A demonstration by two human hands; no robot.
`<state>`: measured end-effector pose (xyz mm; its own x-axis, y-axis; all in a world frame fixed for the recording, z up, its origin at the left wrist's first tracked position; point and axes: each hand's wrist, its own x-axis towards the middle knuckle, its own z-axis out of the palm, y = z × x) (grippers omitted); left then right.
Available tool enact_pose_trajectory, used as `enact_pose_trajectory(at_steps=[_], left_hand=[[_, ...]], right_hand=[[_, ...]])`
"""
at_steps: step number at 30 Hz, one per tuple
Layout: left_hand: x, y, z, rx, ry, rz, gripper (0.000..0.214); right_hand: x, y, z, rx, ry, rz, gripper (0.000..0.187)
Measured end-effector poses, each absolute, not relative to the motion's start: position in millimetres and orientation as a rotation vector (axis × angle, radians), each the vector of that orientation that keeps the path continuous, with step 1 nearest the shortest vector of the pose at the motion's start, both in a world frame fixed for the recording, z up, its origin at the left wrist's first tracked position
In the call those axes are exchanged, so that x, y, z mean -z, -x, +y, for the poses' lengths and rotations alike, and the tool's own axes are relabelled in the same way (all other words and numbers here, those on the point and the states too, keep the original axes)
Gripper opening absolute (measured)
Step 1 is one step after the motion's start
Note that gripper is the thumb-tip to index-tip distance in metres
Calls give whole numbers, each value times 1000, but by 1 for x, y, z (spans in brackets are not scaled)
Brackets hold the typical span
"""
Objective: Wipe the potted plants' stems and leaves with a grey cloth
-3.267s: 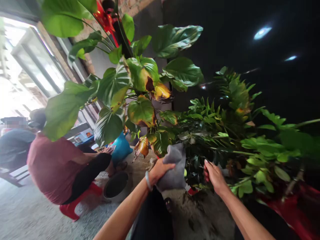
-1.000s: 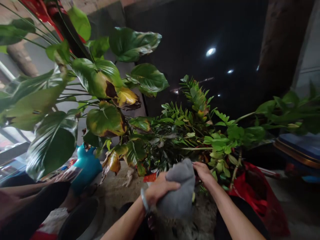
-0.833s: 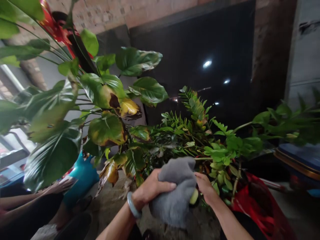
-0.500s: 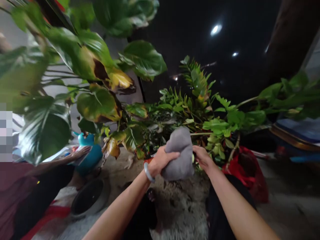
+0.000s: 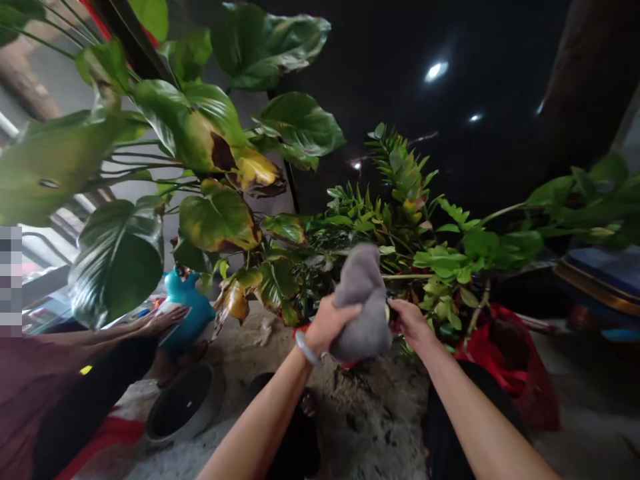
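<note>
My left hand [image 5: 329,325] is closed around a bunched grey cloth [image 5: 364,307], with the thumb pressed across its front. A pale bangle circles that wrist. Close to the cloth's right edge, my right hand [image 5: 410,321] has its fingers drawn together in a pinch. A small yellowish edge shows between cloth and fingertips, too little to name. Behind both hands grow leafy green plants [image 5: 395,173], and a pale stem runs out to the right just above my right hand.
Large leaves with yellow and brown patches [image 5: 215,213] hang at left. Nearby are a blue-green figure-shaped object [image 5: 187,313], a round dark basin [image 5: 180,403] and another person's hand [image 5: 163,320]. A red bag [image 5: 535,373] sits at right, before a dark glossy wall [image 5: 380,60].
The view has shifted, so plants and basin appear farther right and mostly slightly lower. The grey cloth looks narrower at its top. Both hands keep their hold.
</note>
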<state>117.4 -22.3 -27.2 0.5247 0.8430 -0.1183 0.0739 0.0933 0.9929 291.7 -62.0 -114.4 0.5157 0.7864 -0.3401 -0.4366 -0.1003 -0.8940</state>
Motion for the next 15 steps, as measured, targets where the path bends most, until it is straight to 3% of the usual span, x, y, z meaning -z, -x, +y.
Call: enact_pose_trajectory(at_steps=[4,10,15], left_hand=[[34,-92,-39,-299,-1475,806,36],[-4,-114,-13,-742,-1341,675,58],[44,-106,-29,-451,-1411,917,36]], right_hand=[[114,-291,-63,-1012,1304,-369,28],[105,-286,-64,-996,1283,-399,21],[112,-294,-62,-1009,1330,-369,18]])
